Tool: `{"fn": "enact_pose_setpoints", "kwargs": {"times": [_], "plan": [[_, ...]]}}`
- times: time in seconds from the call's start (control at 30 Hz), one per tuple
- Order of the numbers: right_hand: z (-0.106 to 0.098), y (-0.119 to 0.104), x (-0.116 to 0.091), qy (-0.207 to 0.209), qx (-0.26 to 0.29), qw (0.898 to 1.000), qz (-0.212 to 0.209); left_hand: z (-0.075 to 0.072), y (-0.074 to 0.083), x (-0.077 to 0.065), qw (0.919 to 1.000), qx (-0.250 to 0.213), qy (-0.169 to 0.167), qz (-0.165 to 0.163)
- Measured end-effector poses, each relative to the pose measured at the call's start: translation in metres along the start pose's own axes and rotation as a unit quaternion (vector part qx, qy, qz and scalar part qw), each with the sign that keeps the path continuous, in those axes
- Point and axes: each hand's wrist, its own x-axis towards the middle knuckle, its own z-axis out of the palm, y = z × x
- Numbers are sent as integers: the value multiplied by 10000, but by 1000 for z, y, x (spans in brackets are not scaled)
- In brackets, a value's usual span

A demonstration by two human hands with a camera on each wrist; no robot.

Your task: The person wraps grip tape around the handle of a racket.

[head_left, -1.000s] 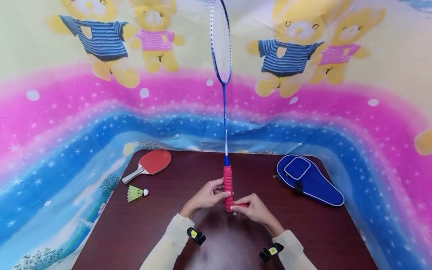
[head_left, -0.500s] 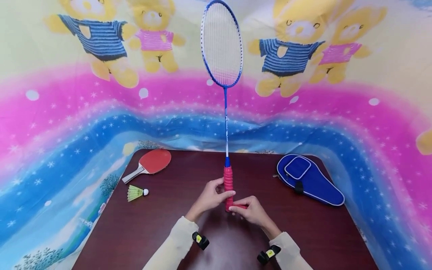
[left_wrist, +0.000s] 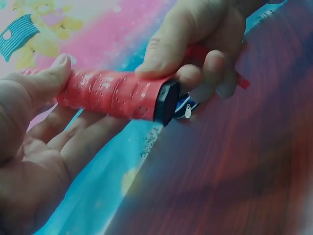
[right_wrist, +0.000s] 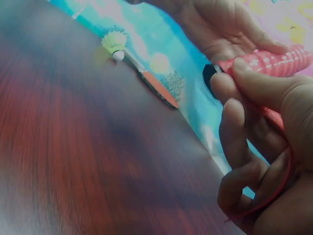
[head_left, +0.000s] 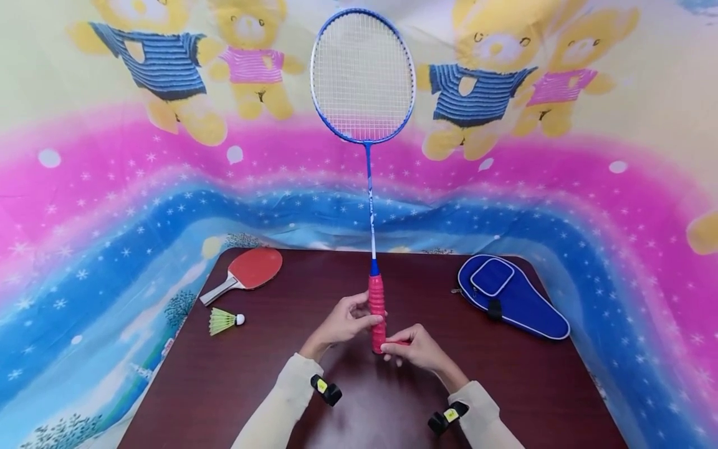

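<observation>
A blue and white badminton racket (head_left: 371, 206) stands upright over the table, its strung face turned toward me in the head view. My left hand (head_left: 342, 321) holds the red ridged handle (head_left: 377, 299), thumb on the near side. At the handle's lower end my right hand (head_left: 422, 350) pinches a red overgrip tape (head_left: 401, 342), with thumb and forefinger against the handle. In the left wrist view the tape's loose end (left_wrist: 243, 82) sticks out past the right fingers, and the handle's black end cap (left_wrist: 167, 103) is bare. The tape's tail (right_wrist: 274, 198) curves along the right palm in the right wrist view.
On the dark brown table (head_left: 224, 386), a red table tennis bat (head_left: 257, 268) and a yellow-green shuttlecock (head_left: 225, 320) lie at the left. A blue bat case (head_left: 527, 308) lies at the right. Cartoon-bear cloth (head_left: 269, 162) hangs behind the table and along its sides.
The racket has turned about its length, from nearly edge-on to face-on. Both hands stay at the handle, the right one still pinching the overgrip tape.
</observation>
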Motion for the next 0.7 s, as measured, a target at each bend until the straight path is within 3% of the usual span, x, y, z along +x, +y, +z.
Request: {"fn": "enact_pose_setpoints", "kwargs": {"times": [0.1,0.17,0.27,0.4,0.53,0.6,0.7], "plan": [[-1,0,0,-146,-61,9999,-45,-2,-1,0,9995,-154,-266,-15],[-2,-1,0,-115,-185,9997,-62,-1,-1,0,9993,-258,-265,-62],[1,-2,0,167,-310,9993,-150,8,2,1,9997,-156,64,-171],[9,-1,1,619,-401,9967,-329,26,6,3,9966,5,777,-262],[16,0,3,681,-391,9958,-460,37,2,6,9895,-348,1377,-250],[15,2,3,564,-384,9970,-370,37,-2,5,9879,-582,1420,-228],[10,5,3,261,-337,9989,-217,33,-6,4,9896,-801,1174,-218]]}}
